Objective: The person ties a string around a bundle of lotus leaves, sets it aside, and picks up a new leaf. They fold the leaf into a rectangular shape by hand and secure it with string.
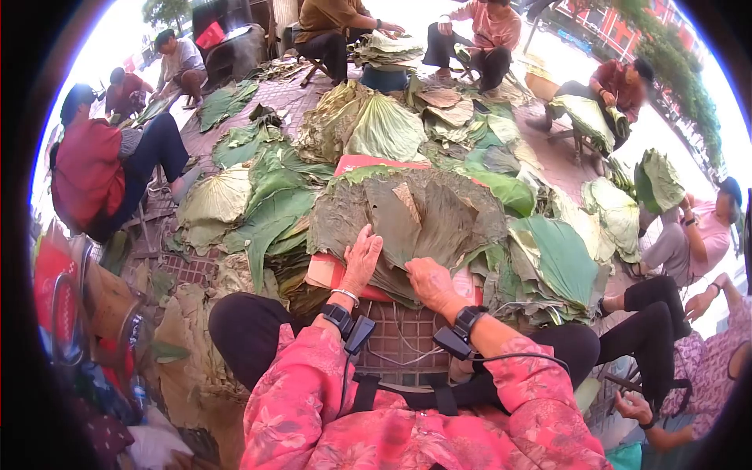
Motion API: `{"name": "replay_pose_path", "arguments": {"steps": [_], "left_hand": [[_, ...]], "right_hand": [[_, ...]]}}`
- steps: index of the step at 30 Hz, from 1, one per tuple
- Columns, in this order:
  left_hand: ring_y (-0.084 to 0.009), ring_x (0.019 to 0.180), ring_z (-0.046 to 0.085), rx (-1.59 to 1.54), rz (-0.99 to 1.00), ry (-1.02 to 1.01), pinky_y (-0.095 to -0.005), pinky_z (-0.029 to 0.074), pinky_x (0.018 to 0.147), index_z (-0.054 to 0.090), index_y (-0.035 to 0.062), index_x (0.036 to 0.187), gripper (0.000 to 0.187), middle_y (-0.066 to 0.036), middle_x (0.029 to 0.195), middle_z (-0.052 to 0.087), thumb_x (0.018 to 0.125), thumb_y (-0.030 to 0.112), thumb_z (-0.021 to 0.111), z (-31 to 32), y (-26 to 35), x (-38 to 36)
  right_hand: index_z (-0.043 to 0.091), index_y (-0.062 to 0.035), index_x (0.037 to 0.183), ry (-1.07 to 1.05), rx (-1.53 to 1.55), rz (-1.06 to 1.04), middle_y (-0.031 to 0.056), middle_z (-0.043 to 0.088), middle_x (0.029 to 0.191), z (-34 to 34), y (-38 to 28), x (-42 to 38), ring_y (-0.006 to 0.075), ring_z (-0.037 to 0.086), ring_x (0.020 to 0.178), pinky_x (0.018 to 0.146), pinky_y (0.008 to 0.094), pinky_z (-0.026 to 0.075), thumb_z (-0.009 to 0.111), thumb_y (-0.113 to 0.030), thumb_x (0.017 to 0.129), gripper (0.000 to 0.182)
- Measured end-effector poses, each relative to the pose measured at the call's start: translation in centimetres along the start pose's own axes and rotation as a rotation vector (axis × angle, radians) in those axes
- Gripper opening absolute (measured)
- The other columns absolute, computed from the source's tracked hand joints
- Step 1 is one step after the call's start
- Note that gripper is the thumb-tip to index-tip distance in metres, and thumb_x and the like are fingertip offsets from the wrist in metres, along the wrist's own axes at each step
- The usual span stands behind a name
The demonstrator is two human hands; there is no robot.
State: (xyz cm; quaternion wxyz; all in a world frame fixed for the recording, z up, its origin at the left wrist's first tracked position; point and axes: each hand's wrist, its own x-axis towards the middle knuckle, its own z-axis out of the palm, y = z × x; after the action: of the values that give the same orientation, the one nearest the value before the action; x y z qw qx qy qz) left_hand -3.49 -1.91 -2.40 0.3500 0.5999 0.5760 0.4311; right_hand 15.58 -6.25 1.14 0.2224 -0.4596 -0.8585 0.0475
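Observation:
A large, dry brown lotus leaf (450, 215) lies spread on top of a stack in front of my knees, its surface creased and ragged at the rim. Under the stack, a red and pink flat box or board (323, 271) shows at the near side and corners. My left hand (363, 257) rests on the leaf's near left part, fingers stretched out. At the near edge, right of it, my right hand (433, 283) has its fingers bent and pressed together on the leaf margin. Both wrists wear dark straps with small black devices and cables.
Piles of green and pale lotus leaves (384, 129) surround the stack on the brick paving (395, 333). Several people sit around the piles, some handling leaves; one in a red top (90, 172) sits at left. Bags and a brown container (110, 301) stand at lower left.

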Motion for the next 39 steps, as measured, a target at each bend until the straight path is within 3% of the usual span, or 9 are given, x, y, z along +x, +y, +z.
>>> {"name": "replay_pose_path", "arguments": {"steps": [3, 5, 8, 9, 17, 23, 29, 33, 39], "left_hand": [[-0.0221, 0.099, 0.056, -0.170, 0.047, 0.209, -0.0416, 0.033, 0.093, 0.049, 0.0058, 0.121, 0.046, -0.012, 0.105, 0.061, 0.089, 0.039, 0.048, 0.9, -0.3, 0.2], [-0.0176, 0.081, 0.061, -0.211, 0.019, 0.323, -0.0350, 0.045, 0.078, 0.054, 0.0037, 0.113, 0.033, -0.009, 0.092, 0.064, 0.088, 0.025, 0.054, 0.9, 1.3, -0.1], [-0.0087, 0.063, 0.057, -0.192, 0.007, 0.144, -0.0269, 0.048, 0.062, 0.055, -0.0015, 0.103, 0.023, -0.005, 0.081, 0.062, 0.082, 0.007, 0.057, 2.2, 2.4, -0.3], [-0.0091, 0.060, 0.058, -0.327, -0.006, 0.021, -0.0259, 0.046, 0.055, 0.056, -0.0008, 0.104, 0.028, -0.006, 0.082, 0.063, 0.086, 0.020, 0.057, 2.9, 2.6, -0.4], [-0.0168, 0.072, 0.059, -0.898, -0.659, -0.376, -0.0308, 0.042, 0.059, 0.050, 0.0049, 0.113, 0.068, -0.007, 0.091, 0.062, 0.084, 0.065, 0.038, 5.1, 3.6, 2.6], [-0.0197, 0.082, 0.058, -1.258, -0.737, -0.342, -0.0370, 0.045, 0.077, 0.054, 0.0091, 0.108, 0.046, -0.005, 0.094, 0.062, 0.084, 0.049, 0.056, 6.1, 3.6, 5.2], [-0.0178, 0.087, 0.059, -1.329, -0.512, -0.369, -0.0345, 0.047, 0.079, 0.057, 0.0101, 0.099, 0.023, -0.003, 0.087, 0.063, 0.080, 0.019, 0.067, 5.7, 3.9, 5.9], [-0.0139, 0.078, 0.060, -1.262, -0.354, -0.134, -0.0285, 0.050, 0.064, 0.053, 0.0093, 0.108, 0.041, -0.005, 0.088, 0.062, 0.071, 0.003, 0.071, 4.6, 2.3, 7.3], [-0.0200, 0.087, 0.056, -0.120, 0.023, 0.490, -0.0310, 0.047, 0.076, 0.032, 0.0064, 0.132, 0.076, -0.011, 0.101, 0.055, 0.064, -0.003, 0.065, 0.5, 1.8, 4.8]], "right_hand": [[0.059, -0.0045, 0.100, 0.259, 0.195, 0.073, 0.0120, 0.063, 0.085, 1.4, 1.4, -0.6, 0.0255, 0.061, 0.076, 0.072, 0.0320, 0.048, 0.055, -0.012, 0.082, 0.020], [0.059, -0.0029, 0.101, 0.232, 0.647, 0.443, 0.0079, 0.063, 0.087, 2.0, 4.1, -0.2, 0.0188, 0.059, 0.076, 0.071, 0.0290, 0.047, 0.053, -0.011, 0.084, 0.020], [0.059, 0.0005, 0.102, 0.370, 1.244, 0.863, 0.0032, 0.062, 0.088, 2.6, 6.9, -0.7, 0.0115, 0.059, 0.076, 0.069, 0.0254, 0.047, 0.051, -0.012, 0.088, 0.021], [0.059, 0.0018, 0.102, 0.450, 1.432, 0.976, 0.0019, 0.062, 0.088, 2.7, 7.1, -0.7, 0.0095, 0.059, 0.076, 0.068, 0.0243, 0.047, 0.050, -0.013, 0.090, 0.022], [0.057, 0.0021, 0.101, 0.412, 0.818, 0.606, 0.0085, 0.061, 0.079, -2.0, 2.4, -1.3, 0.0148, 0.055, 0.071, 0.066, 0.0272, 0.044, 0.048, -0.016, 0.090, 0.023], [0.058, -0.0027, 0.101, 0.336, 0.237, 0.177, 0.0190, 0.061, 0.088, -3.1, 1.5, -2.0, 0.0362, 0.057, 0.079, 0.068, 0.0362, 0.047, 0.050, -0.014, 0.087, 0.020], [0.058, -0.0023, 0.102, 0.200, 0.066, -0.003, 0.0166, 0.062, 0.096, -3.3, 0.9, -2.0, 0.0325, 0.059, 0.087, 0.074, 0.0390, 0.047, 0.051, -0.005, 0.081, 0.022], [0.057, -0.0018, 0.102, 0.201, 0.040, -0.016, 0.0129, 0.062, 0.100, -1.0, 1.1, -2.3, 0.0281, 0.059, 0.092, 0.077, 0.0377, 0.046, 0.057, -0.008, 0.075, 0.028], [0.056, -0.0051, 0.104, 0.106, 0.036, -0.021, 0.0099, 0.058, 0.107, -0.1, 0.1, -2.6, 0.0261, 0.052, 0.104, 0.080, 0.0384, 0.041, 0.063, -0.012, 0.070, 0.035]]}}
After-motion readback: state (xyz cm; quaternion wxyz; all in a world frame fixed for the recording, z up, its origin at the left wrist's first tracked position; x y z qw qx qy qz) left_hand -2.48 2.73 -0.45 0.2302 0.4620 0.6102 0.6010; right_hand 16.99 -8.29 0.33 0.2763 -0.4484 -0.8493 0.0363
